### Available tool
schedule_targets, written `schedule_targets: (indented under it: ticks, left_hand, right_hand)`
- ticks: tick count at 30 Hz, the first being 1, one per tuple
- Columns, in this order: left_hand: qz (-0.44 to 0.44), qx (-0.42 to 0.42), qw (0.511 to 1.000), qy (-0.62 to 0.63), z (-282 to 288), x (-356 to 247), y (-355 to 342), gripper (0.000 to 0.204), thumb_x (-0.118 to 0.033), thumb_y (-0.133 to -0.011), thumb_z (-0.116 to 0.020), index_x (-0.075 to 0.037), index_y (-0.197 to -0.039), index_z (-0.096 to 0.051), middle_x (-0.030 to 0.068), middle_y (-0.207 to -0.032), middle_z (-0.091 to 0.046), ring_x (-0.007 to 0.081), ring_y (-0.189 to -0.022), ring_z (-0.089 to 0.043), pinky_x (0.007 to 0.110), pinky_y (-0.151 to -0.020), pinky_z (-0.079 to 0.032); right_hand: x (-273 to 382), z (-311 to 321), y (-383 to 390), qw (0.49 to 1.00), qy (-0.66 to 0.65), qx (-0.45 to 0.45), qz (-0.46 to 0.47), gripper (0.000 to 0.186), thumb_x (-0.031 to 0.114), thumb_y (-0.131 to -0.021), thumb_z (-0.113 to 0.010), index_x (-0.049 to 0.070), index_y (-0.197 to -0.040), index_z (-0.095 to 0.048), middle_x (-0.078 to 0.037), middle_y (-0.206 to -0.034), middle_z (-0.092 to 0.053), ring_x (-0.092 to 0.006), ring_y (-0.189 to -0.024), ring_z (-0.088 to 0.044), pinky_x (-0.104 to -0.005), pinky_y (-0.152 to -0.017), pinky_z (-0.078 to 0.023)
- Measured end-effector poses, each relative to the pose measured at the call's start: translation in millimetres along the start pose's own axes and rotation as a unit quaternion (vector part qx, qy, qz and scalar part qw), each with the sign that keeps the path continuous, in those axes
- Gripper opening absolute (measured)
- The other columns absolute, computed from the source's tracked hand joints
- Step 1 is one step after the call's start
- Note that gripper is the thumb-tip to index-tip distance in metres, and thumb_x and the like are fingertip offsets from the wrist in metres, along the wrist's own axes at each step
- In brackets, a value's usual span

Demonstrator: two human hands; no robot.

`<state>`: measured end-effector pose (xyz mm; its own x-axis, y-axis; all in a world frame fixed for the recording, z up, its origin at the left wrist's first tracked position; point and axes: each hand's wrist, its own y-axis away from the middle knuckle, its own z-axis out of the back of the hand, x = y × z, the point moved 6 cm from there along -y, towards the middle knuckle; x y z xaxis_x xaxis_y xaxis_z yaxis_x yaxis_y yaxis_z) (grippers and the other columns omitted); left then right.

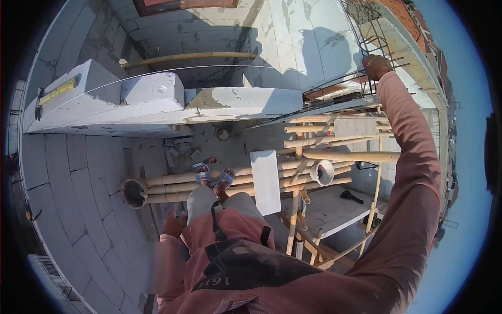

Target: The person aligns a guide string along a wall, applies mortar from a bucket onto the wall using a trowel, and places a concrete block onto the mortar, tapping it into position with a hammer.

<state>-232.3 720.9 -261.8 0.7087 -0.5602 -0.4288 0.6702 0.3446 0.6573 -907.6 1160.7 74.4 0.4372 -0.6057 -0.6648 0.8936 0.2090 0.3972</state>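
Closest to my camera is the pink shirt (pixel 293 285). I have the right grip (pixel 377 67) closed on the rebar (pixel 374 37) at the upper right. The left grip (pixel 174 222) hangs beside the shorts (pixel 200 201); I cannot tell whether it's open. Below, sandals (pixel 203 177) stand on bamboo (pixel 170 189), near a white block (pixel 265 180).

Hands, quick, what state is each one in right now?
Left hand: loosely open, no held thing visible.
Right hand: closed on the steel rebar cage.
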Motion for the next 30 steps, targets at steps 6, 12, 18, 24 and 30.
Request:
schedule_targets:
  ticks: [6, 12, 18, 24, 30]
  left_hand:
    - [-0.032, 0.053, 0.997, 0.042, -1, 14, -13, 0.058, -0.025, -0.093, -0.061, 0.002, -0.143, -0.046, 0.0257, -0.138, -0.055, 0.0402, -0.126, -0.055, 0.044, -0.103, -0.046]
    - [-0.07, -0.021, 0.996, 0.058, 29, 6, -28, 0.055, -0.028, -0.097, -0.057, 0.002, -0.141, -0.048, 0.0243, -0.139, -0.055, 0.0391, -0.124, -0.055, 0.044, -0.104, -0.044]
    - [-0.171, -0.37, 0.913, 0.027, 198, -101, -51, 0.047, -0.021, -0.102, -0.054, 0.0, -0.144, -0.047, 0.019, -0.144, -0.051, 0.0345, -0.132, -0.049, 0.041, -0.109, -0.04]
    - [-0.334, -0.57, 0.744, -0.105, 292, -186, -58, 0.053, -0.021, -0.101, -0.058, -0.004, -0.148, -0.042, 0.0161, -0.15, -0.046, 0.0333, -0.139, -0.042, 0.046, -0.114, -0.035]
    - [-0.352, -0.584, 0.716, -0.148, 317, -220, -81, 0.057, -0.023, -0.101, -0.059, -0.006, -0.152, -0.038, 0.015, -0.155, -0.04, 0.0349, -0.144, -0.035, 0.049, -0.117, -0.031]
  right_hand:
    - [-14, -20, 5, 0.996, -0.008, 0.086, 0.006, 0.035, 0.013, -0.092, -0.046, 0.001, -0.118, -0.066, -0.023, -0.123, -0.066, -0.0379, -0.111, -0.066, -0.045, -0.092, -0.053]
    - [-10, -9, 16, 0.998, -0.016, 0.067, 0.004, 0.035, 0.007, -0.089, -0.05, -0.003, -0.119, -0.066, -0.024, -0.123, -0.065, -0.0397, -0.112, -0.065, -0.046, -0.092, -0.054]
    - [-12, -3, 43, 0.997, -0.039, -0.063, -0.026, 0.028, 0.013, -0.093, -0.056, 0.001, -0.116, -0.066, -0.022, -0.123, -0.064, -0.038, -0.114, -0.064, -0.0465, -0.094, -0.053]
    - [-23, 34, 71, 0.979, -0.109, -0.171, -0.014, 0.025, 0.018, -0.098, -0.054, 0.007, -0.119, -0.065, -0.015, -0.125, -0.063, -0.0364, -0.115, -0.062, -0.0447, -0.098, -0.05]
    - [-49, 76, 197, 0.89, -0.075, -0.447, -0.043, 0.032, 0.029, -0.1, -0.059, 0.008, -0.123, -0.064, -0.013, -0.127, -0.063, -0.0347, -0.11, -0.062, -0.0437, -0.094, -0.05]
